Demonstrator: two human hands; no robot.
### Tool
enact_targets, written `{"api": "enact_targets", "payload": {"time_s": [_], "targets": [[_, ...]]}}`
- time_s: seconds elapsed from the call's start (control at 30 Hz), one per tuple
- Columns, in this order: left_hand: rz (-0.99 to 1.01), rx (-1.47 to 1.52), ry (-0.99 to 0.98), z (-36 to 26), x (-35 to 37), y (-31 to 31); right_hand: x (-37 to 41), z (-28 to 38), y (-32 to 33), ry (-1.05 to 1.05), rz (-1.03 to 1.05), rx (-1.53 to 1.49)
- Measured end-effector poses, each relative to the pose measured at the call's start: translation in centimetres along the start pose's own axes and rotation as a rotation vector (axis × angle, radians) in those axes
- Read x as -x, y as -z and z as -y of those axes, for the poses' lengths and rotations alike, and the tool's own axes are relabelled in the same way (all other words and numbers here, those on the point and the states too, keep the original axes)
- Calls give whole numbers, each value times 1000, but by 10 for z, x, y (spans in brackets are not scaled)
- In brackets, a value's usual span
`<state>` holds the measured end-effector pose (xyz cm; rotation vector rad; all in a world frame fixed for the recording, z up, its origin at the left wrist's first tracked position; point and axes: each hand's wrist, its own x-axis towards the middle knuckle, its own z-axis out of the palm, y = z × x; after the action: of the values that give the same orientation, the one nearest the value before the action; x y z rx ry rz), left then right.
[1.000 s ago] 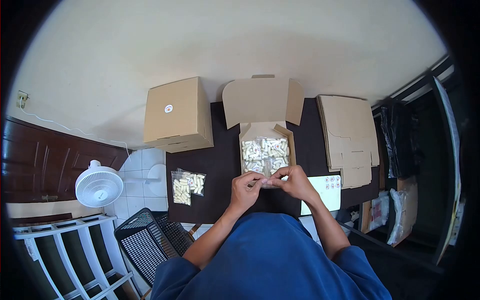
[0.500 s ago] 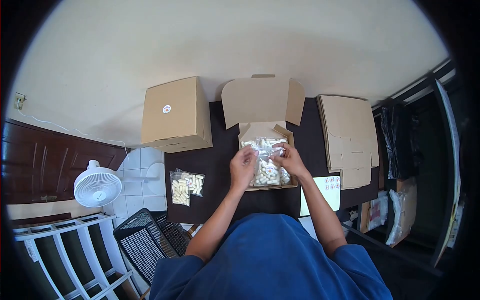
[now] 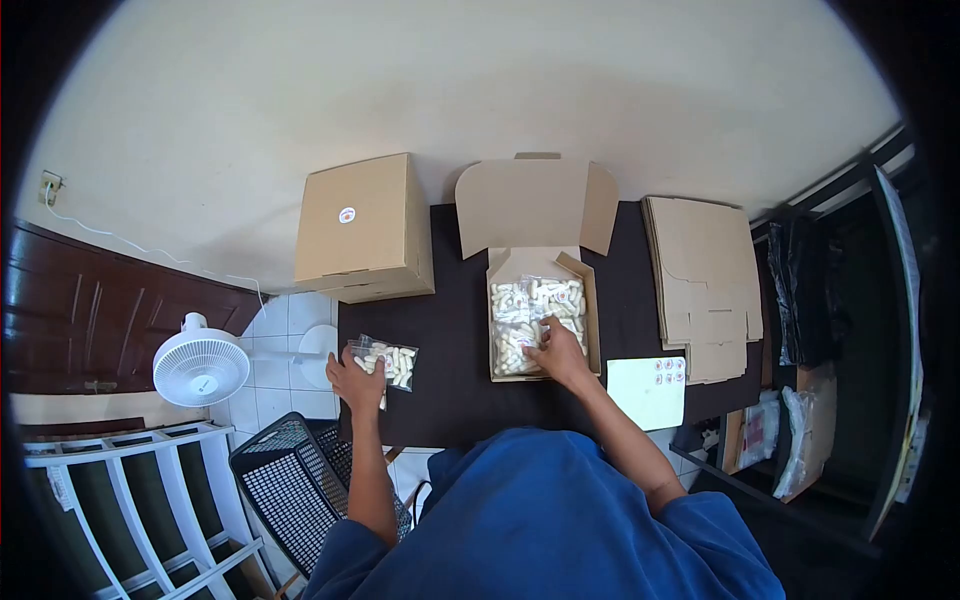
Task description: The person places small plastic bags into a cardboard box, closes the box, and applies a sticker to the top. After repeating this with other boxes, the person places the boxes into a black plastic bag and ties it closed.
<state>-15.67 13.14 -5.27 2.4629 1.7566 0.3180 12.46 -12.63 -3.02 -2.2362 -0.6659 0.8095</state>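
Observation:
An open cardboard box [image 3: 595, 330] stands on the dark table with several clear zip bags of pale capsules [image 3: 556, 297] laid flat inside. My right hand [image 3: 562, 358] rests in the box, thumb and finger apart, on the front capsule bag [image 3: 512, 345]. To the left, my left hand [image 3: 355, 380] is spread over a bag at the table's left side and covers most of it. Just beyond its fingers lies another clear bag of capsules [image 3: 402, 366], partly overlapping the covered one.
A closed cardboard box [image 3: 355, 228] with a round label stands at the back left. Flattened cartons [image 3: 705, 270] are stacked on the right, with a sheet of round stickers [image 3: 645, 392] in front. A black crate [image 3: 300, 490] and a white fan [image 3: 202, 368] stand left of the table.
Both hands have let go of the bag held over the box, which now lies inside it. My left hand has moved left to the loose bags; my right stays at the box.

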Motion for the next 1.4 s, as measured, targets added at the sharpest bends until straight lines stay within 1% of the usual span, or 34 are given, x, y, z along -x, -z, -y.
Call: {"api": "enact_targets", "payload": {"time_s": [0.03, 0.1, 0.17, 0.27, 0.3, 0.37, 0.4, 0.5, 0.53, 0.63, 0.7, 0.77, 0.8, 0.83, 0.87, 0.9, 0.93, 1.0, 1.03, 1.1, 1.13, 1.2, 1.23, 1.27, 1.3, 1.33, 1.37, 1.4], "targets": [[71, 33, 15, 9, -1, -2, 0, 3, -1, -3, 22, -32], [213, 101, 44, 21, -2, -5, -1, -2, -11, 27, 12, 19], [184, 224, 15, 24, -1, -10, 2, 2, -9, 21, 32, 61], [166, 348, -45, 23, -3, -8, 12, 5, 2, 27, -173, 158], [164, 377, -65, 23, -5, -7, 17, 9, 11, 23, -185, 150], [258, 480, -52, 26, -10, -15, 24, 15, 26, 17, -205, 129], [306, 533, -50, 22, -12, -12, 26, 14, 27, 36, -251, 130], [198, 549, -159, 6, -4, -3, 34, 12, 37, 12, -264, 27], [-122, 377, -403, 4, -2, -5, 35, 7, 37, 74, -353, 8], [311, 846, 107, 0, -5, 21, 45, 1, 50, 94, -465, -93], [320, 1020, -2, -1, -10, 17, 45, -11, 55, 86, -435, -282], [348, 1175, -137, -23, -6, 35, 43, -29, 52, 69, -363, -505], [465, 1272, -197, -57, 2, 69, 42, -29, 50, 123, -327, -587], [649, 1436, -207, -74, 8, 72, 42, -25, 47, 175, -284, -592], [834, 1585, -182, -86, 15, 52, 43, -17, 43, 228, -241, -599], [1116, 1708, -71, -108, 27, 60, 44, -7, 40, 281, -200, -606], [1376, 1929, 42, -121, 42, 38, 50, 12, 49, 311, -83, -507], [1706, 1898, 239, -157, 65, 41, 54, 36, 49, 379, 24, -514], [1871, 1886, 263, -171, 72, 37, 54, 39, 48, 397, 79, -529], [2107, 1940, 288, -186, 87, 17, 52, 39, 44, 395, 123, -600], [2085, 1942, 299, -190, 92, 12, 50, 40, 44, 397, 148, -634], [2030, 1954, 323, -195, 98, 7, 56, 41, 62, 166, 184, -667], [1921, 1884, 274, -197, 99, 14, 59, 39, 71, 49, 205, -681], [1810, 1814, 229, -199, 100, 21, 57, 27, 71, 139, 174, -737], [1699, 1741, 185, -201, 100, 33, 59, 21, 79, 45, 194, -785], [1682, 1795, 228, -199, 100, 48, 59, 14, 81, 71, 140, -802], [1610, 1729, 95, -193, 102, 36, 59, 6, 82, 95, 85, -819], [1538, 1656, -33, -191, 102, 31, 58, -3, 83, 63, 47, -844]]}}
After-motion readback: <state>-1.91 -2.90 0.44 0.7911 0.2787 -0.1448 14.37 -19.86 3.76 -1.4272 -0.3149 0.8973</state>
